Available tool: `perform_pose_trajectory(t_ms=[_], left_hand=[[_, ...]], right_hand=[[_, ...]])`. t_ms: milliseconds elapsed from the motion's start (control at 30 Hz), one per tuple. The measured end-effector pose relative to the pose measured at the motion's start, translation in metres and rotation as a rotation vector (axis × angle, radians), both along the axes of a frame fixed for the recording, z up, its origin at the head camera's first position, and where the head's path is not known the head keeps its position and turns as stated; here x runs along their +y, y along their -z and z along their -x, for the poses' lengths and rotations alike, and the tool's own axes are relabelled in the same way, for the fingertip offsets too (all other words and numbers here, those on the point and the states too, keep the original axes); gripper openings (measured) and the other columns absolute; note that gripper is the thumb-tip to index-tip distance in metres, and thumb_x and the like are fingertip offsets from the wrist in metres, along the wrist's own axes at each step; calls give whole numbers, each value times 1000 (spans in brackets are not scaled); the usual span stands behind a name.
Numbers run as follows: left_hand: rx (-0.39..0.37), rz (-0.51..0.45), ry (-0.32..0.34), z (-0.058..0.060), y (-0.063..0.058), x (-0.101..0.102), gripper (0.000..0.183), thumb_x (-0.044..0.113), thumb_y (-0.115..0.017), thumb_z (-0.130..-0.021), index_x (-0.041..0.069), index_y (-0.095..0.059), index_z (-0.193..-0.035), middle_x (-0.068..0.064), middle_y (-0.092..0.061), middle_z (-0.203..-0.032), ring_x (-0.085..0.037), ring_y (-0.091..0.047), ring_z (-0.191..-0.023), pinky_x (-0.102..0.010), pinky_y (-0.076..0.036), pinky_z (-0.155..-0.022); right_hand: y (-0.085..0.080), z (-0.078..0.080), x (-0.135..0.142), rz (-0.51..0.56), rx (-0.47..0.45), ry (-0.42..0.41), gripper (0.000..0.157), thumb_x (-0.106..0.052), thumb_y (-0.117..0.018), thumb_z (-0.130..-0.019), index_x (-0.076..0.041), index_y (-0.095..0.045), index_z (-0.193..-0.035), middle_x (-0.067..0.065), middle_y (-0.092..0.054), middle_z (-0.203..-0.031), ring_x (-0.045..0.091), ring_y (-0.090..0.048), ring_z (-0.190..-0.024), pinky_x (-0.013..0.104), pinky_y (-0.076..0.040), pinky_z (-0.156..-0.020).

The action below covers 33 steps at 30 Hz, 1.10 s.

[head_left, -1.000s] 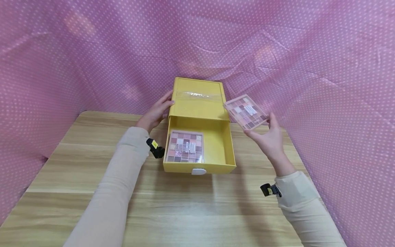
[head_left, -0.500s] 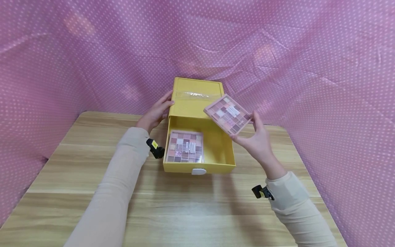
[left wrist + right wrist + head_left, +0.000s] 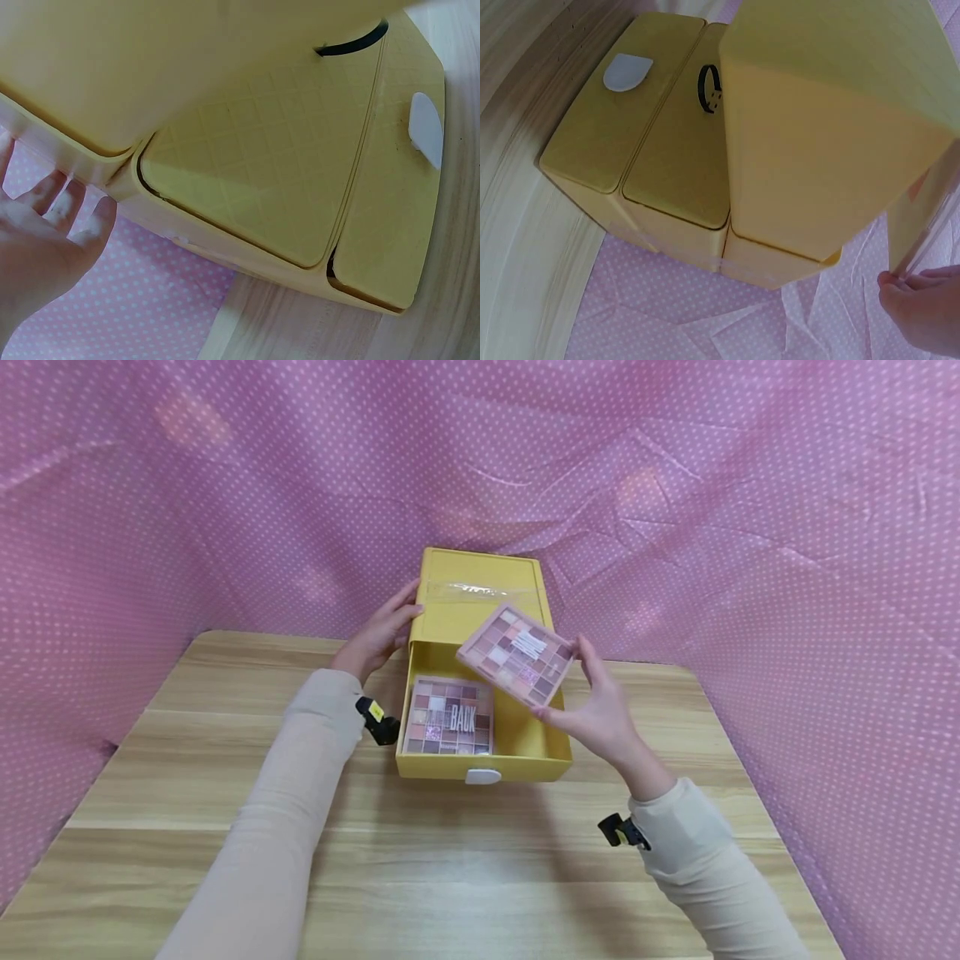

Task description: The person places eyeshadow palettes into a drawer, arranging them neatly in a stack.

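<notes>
Right hand with tilted, pink-framed palette of coloured squares.

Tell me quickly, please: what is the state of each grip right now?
Left grip: open, touching the side of the yellow cabinet.
Right grip: closed, holding a palette by its edges.

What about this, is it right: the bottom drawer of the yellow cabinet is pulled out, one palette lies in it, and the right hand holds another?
Not quite: the top drawer is pulled out, with one palette in it, and the right hand holds another palette. The right wrist view shows the middle drawer and bottom drawer of the yellow cabinet shut below.
</notes>
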<state>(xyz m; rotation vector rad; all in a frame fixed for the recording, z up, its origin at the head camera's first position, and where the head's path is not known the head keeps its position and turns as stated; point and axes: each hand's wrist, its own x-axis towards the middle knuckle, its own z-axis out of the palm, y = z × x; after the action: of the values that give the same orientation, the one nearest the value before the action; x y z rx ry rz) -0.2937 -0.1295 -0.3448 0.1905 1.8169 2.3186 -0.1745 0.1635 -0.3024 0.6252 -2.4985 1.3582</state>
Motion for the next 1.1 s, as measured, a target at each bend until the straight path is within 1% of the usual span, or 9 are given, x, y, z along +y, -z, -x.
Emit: perform_pose_trajectory(t_ms=[100,167,200,300,367,433,533,767,1100], left_hand=[[6,4,3,0,0,0,56,13,-43,-90,23,-18,-139,0,-17,-142,-24,-32,-120,-36,-34,-91],[9,5,4,1,1,0,56,13,-43,-90,22,-18,-139,0,-18,-141,-24,-32,-120,-36,-34,-91],[8,7,2,1,1,0,55,13,-43,-90,22,-19,-139,0,-18,-141,-24,-33,-119,-36,-34,-91],[7,8,-3,2,1,-1,55,14,-43,-90,23,-20,-138,0,-19,-141,-23,-33,-119,-37,-33,-92],[5,11,-6,3,1,-1,54,14,-44,-90,23,-21,-138,1,-20,-141,-23,-34,-118,-37,-33,-92],[6,11,-7,3,0,-1,54,14,-44,-90,23,-21,-138,1,-20,-141,-23,-34,-119,-37,-32,-92],[7,10,-5,3,0,-2,55,14,-44,-90,22,-21,-138,0,-20,-141,-23,-33,-119,-37,-32,-92],[13,22,2,4,0,-2,54,16,-44,-89,24,-21,-138,0,-19,-141,-24,-33,-119,-38,-32,-93],[9,38,-8,5,2,-4,54,18,-45,-89,26,-22,-138,1,-20,-141,-22,-33,-119,-36,-33,-92]], right_hand=[[1,-1,-3,-37,-24,-31,102,-14,-81,-54,-3,-21,-136,10,-41,-123,23,-32,-117,43,-20,-98],[1,-1,-6,-62,-40,-52,102,-15,-81,-53,-4,-22,-135,10,-41,-125,24,-31,-118,44,-21,-98],[0,-2,-8,-70,-52,-65,102,-15,-81,-53,-4,-22,-135,11,-39,-126,24,-31,-118,45,-20,-98],[-13,-12,-18,-93,-88,-107,99,-8,-80,-53,3,-23,-133,17,-36,-129,29,-29,-120,43,-18,-99],[-12,-12,-20,-112,-95,-133,100,-8,-80,-53,4,-22,-134,16,-36,-130,27,-28,-120,42,-17,-99],[-9,-10,-23,-143,-88,-162,99,-11,-80,-53,2,-24,-133,14,-37,-129,26,-30,-119,41,-18,-99],[5,0,-22,-202,-76,-187,103,-22,-81,-51,-4,-24,-135,6,-37,-129,20,-30,-118,40,-20,-98],[5,1,-29,-316,-143,-213,106,-30,-80,-53,-5,-19,-136,6,-32,-133,20,-28,-121,40,-24,-97],[6,8,-33,-397,-161,-254,104,-33,-78,-56,-4,-20,-136,6,-32,-133,21,-30,-120,38,-27,-96]])
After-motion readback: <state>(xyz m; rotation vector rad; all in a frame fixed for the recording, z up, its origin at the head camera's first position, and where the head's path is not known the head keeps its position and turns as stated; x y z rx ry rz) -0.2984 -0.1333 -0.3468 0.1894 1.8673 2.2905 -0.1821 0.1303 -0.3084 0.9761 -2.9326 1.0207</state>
